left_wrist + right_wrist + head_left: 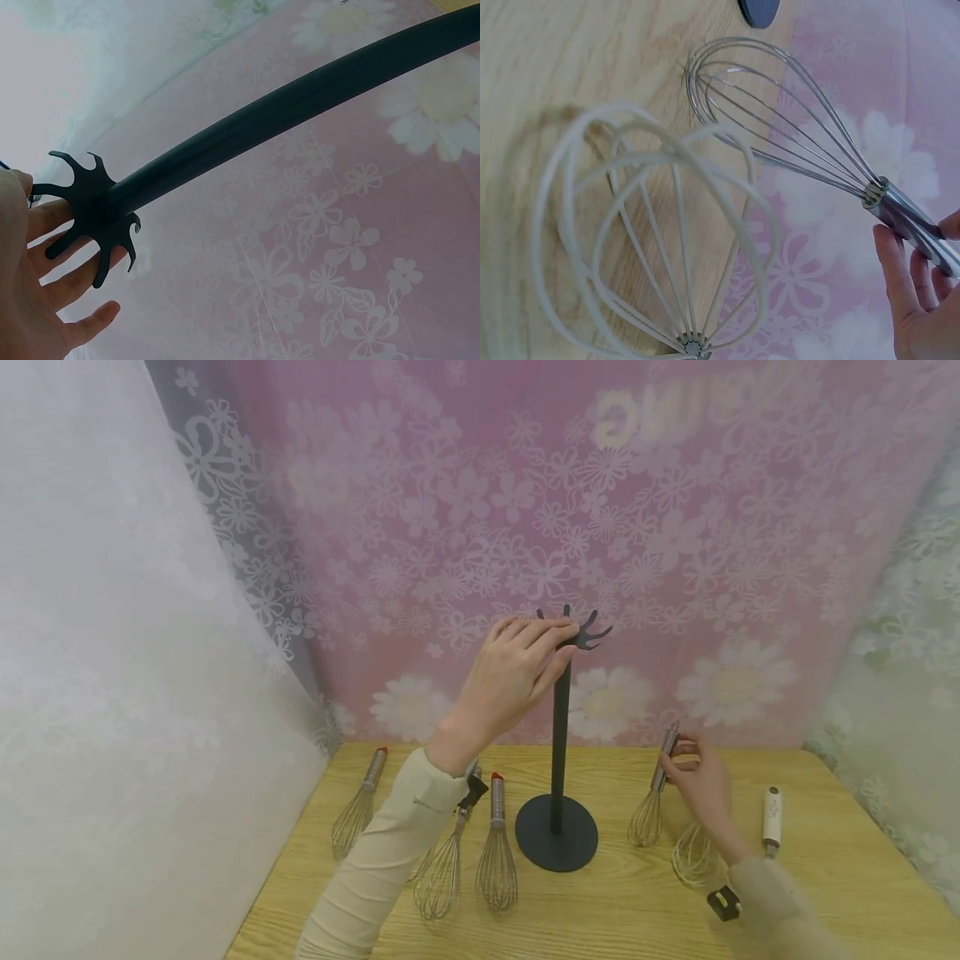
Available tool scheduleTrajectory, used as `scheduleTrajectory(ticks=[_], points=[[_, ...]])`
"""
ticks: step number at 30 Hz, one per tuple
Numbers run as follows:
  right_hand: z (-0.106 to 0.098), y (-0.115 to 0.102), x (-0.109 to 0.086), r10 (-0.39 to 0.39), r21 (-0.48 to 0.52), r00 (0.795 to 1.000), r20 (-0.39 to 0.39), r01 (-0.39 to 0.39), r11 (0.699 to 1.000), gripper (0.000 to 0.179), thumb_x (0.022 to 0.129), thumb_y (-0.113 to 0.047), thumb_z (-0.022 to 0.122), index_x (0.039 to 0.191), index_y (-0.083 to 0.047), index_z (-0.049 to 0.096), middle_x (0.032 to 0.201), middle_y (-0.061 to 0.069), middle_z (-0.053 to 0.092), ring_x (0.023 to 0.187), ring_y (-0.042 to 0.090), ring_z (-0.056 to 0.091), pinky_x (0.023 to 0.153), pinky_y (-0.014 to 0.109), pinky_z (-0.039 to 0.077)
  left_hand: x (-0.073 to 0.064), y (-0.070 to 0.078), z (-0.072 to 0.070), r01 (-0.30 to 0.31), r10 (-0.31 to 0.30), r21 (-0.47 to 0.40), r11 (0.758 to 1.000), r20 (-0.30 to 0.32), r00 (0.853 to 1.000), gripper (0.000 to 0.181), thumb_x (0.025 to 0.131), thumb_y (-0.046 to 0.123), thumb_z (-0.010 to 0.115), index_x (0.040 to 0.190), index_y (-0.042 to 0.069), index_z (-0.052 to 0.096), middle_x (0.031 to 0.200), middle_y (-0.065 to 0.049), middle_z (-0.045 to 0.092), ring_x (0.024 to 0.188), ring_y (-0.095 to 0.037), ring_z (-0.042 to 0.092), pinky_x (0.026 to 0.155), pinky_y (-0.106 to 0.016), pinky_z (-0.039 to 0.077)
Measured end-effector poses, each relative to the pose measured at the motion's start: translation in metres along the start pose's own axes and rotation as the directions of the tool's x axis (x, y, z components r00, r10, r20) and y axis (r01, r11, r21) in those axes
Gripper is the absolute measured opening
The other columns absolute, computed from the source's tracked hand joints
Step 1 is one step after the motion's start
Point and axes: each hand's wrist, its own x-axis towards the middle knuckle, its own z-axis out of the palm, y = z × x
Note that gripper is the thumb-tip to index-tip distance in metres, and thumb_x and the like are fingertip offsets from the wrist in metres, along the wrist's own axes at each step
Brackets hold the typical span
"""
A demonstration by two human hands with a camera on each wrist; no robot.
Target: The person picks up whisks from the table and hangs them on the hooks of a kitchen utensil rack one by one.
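Note:
A black stand (559,735) has a round base and a ring of curved hooks (90,210) at its top. My left hand (517,660) rests over the hooks, its fingers (75,285) extended against them. On the right, my right hand (705,781) pinches the metal handle of a small wire whisk (660,785) between thumb and fingers. That whisk leans with its handle up and its wire loops (772,112) down; whether they touch the table cannot be told. Next to it is a cream-coloured whisk (652,225), partly hidden by my right wrist in the head view.
Several metal whisks lie left of the stand: one with a red tip (497,843), one with a black part (442,868), another farther left (360,810). A white handle (772,818) and a small black object (723,902) are at the right. A flowered curtain (480,527) hangs behind.

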Motion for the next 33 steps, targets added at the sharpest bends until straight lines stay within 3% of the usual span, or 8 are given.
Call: scheduleTrajectory(ticks=[10, 16, 26, 33], points=[[0.01, -0.005, -0.013, -0.08, 0.06, 0.985, -0.154, 0.09, 0.994, 0.042, 0.091, -0.004, 0.072, 0.13, 0.003, 0.056, 0.11, 0.022, 0.064, 0.075, -0.016, 0.056, 0.057, 0.008, 0.049, 0.0, 0.0, 0.0, -0.002, 0.002, 0.0, 1.0, -0.001, 1.0, 0.033, 0.106, 0.028, 0.056, 0.134, 0.014, 0.066, 0.135, -0.001, 0.066, 0.123, -0.019, 0.061, 0.115, -0.041, 0.038], [0.014, -0.01, -0.016, -0.13, 0.095, 0.97, -0.206, 0.152, 0.984, 0.04, 0.088, 0.004, 0.073, 0.126, 0.005, 0.06, 0.104, 0.024, 0.066, 0.074, -0.015, 0.058, 0.057, 0.005, 0.049, -0.001, 0.001, 0.0, -0.001, 0.001, 0.005, 1.0, -0.003, 1.0, 0.033, 0.106, 0.028, 0.055, 0.134, 0.014, 0.067, 0.135, -0.001, 0.066, 0.123, -0.019, 0.061, 0.114, -0.039, 0.038], [0.018, -0.011, -0.017, -0.131, 0.134, 0.968, -0.216, 0.163, 0.978, 0.045, 0.086, 0.005, 0.077, 0.128, 0.002, 0.063, 0.108, 0.019, 0.065, 0.078, -0.014, 0.058, 0.064, 0.003, 0.049, -0.001, 0.001, 0.0, 0.002, -0.002, 0.008, 1.0, 0.005, 1.0, 0.034, 0.107, 0.029, 0.053, 0.135, 0.014, 0.066, 0.136, -0.001, 0.065, 0.124, -0.019, 0.06, 0.114, -0.038, 0.038], [0.018, -0.015, -0.017, -0.129, 0.144, 0.967, -0.221, 0.163, 0.976, 0.045, 0.087, 0.005, 0.075, 0.129, 0.0, 0.062, 0.107, 0.007, 0.064, 0.081, -0.011, 0.06, 0.067, 0.004, 0.05, -0.001, 0.0, 0.001, -0.002, 0.002, 0.005, 1.0, -0.008, 1.0, 0.033, 0.106, 0.029, 0.055, 0.133, 0.014, 0.067, 0.135, -0.001, 0.066, 0.123, -0.019, 0.061, 0.114, -0.039, 0.038]])
